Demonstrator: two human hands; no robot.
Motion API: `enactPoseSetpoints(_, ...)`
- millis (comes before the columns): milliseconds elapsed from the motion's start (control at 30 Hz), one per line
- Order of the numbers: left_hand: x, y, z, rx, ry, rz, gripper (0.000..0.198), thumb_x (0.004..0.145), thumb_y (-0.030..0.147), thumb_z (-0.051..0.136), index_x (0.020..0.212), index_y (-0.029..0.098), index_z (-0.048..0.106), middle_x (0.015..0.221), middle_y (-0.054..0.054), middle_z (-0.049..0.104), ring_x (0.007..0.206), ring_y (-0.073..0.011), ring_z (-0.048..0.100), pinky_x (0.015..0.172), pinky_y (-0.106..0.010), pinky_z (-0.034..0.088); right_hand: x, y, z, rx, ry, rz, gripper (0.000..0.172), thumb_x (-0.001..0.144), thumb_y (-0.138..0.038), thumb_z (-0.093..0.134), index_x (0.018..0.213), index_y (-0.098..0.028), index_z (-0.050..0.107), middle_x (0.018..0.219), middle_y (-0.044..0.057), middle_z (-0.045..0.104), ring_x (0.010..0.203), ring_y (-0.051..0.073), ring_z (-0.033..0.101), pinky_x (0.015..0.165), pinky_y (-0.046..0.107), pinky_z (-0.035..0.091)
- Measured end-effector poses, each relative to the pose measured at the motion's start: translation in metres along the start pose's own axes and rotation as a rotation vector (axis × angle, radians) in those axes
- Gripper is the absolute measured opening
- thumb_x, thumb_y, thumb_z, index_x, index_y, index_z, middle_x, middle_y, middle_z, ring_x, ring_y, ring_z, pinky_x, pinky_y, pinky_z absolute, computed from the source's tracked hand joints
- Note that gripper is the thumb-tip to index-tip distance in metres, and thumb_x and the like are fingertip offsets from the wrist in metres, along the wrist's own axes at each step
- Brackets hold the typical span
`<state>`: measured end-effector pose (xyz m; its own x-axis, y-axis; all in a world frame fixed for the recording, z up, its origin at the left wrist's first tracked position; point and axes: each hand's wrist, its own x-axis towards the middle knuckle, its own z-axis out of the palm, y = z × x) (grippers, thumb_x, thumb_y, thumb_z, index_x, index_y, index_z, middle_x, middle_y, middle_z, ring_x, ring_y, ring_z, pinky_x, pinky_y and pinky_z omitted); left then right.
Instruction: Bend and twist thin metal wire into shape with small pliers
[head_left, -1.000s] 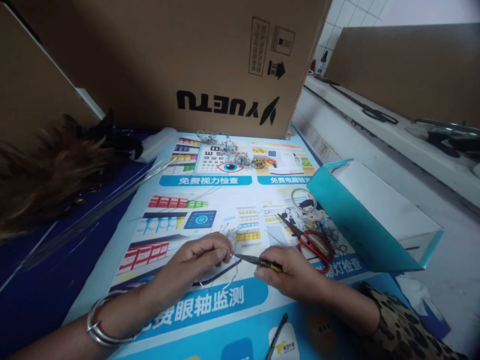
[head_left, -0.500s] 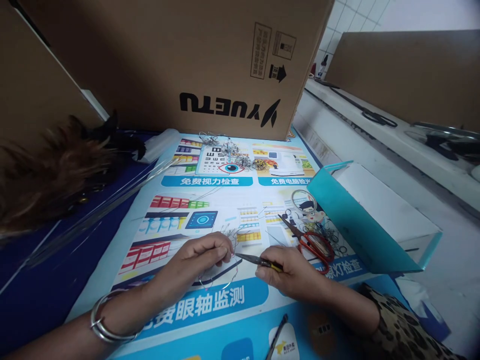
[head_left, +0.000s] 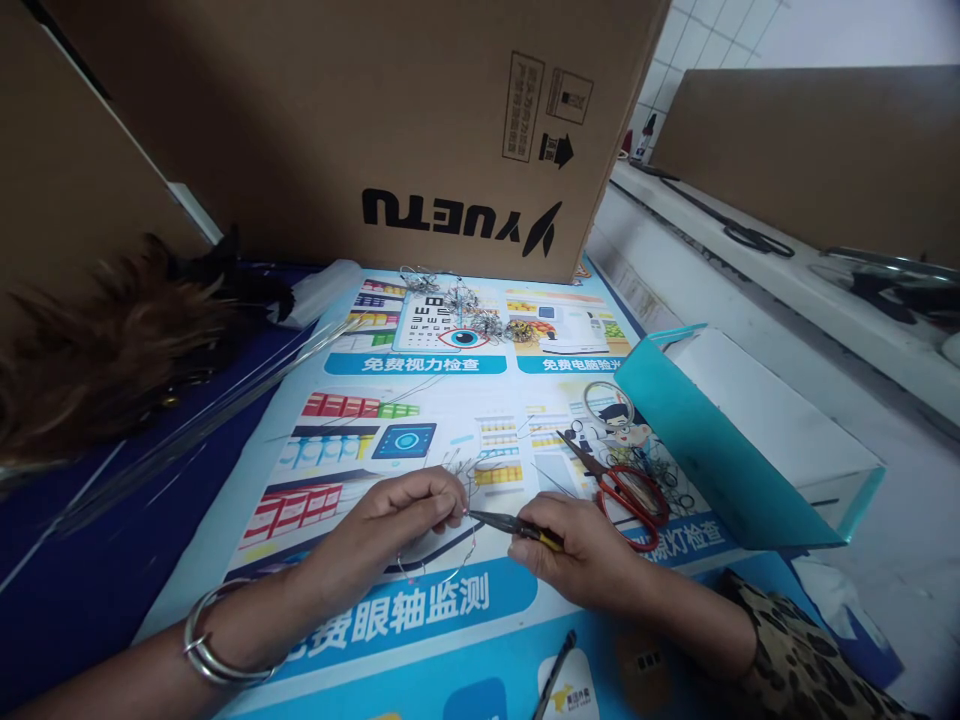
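Note:
My left hand (head_left: 420, 510) is closed in a pinch on a thin wire loop (head_left: 474, 545), which hangs below the fingers and carries tiny pinkish beads. In my right hand (head_left: 566, 545) is a pair of needle-nose pliers (head_left: 499, 521) with dark jaws and yellow-black handles. The tips of the pliers meet the wire right beside my left fingertips. Whether the jaws are fully closed is too small to tell. Red-handled scissors (head_left: 630, 495) lie just beyond my right hand, next to a heap of small wire rings (head_left: 667, 475).
A teal box (head_left: 720, 455) stands open at the right. Tangled wire pieces (head_left: 480, 310) lie at the back before a large cardboard box (head_left: 420, 120). Long straight wires (head_left: 247, 400) and brown feathers (head_left: 112, 350) are at left. A dark slim tool (head_left: 555, 675) lies in front.
Both hands stay almost in place, with the pliers still at the wire by my left fingertips. The view has shifted very slightly.

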<state>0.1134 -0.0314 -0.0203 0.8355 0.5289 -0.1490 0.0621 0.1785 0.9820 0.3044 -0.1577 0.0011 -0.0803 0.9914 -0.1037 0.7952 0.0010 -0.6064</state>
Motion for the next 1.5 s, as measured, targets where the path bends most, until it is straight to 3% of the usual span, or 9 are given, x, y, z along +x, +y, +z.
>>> enactPoseSetpoints(500, -0.002, -0.004, -0.003, -0.052, -0.033, -0.03, 0.019, 0.087, 0.031, 0.049, 0.078, 0.019, 0.06, 0.079, 0.0, 0.054, 0.073, -0.0127, 0.046, 0.066, -0.022, 0.035, 0.0, 0.004, 0.013, -0.072, 0.092, -0.028, 0.02, 0.086, -0.038, 0.048, 0.081, -0.019, 0.05, 0.079, 0.002, 0.054, 0.073, 0.014, 0.05, 0.061, 0.023, 0.034)
enactPoseSetpoints(1500, -0.001, 0.001, -0.002, 0.041, -0.045, 0.013, 0.021, 0.088, 0.03, 0.047, 0.076, 0.018, 0.059, 0.076, 0.0, 0.053, 0.069, -0.0121, 0.044, 0.062, -0.022, 0.034, 0.001, 0.003, 0.007, -0.19, 0.028, -0.061, 0.024, 0.089, -0.038, 0.041, 0.083, -0.018, 0.053, 0.08, 0.004, 0.06, 0.073, 0.014, 0.055, 0.06, 0.022, 0.034)
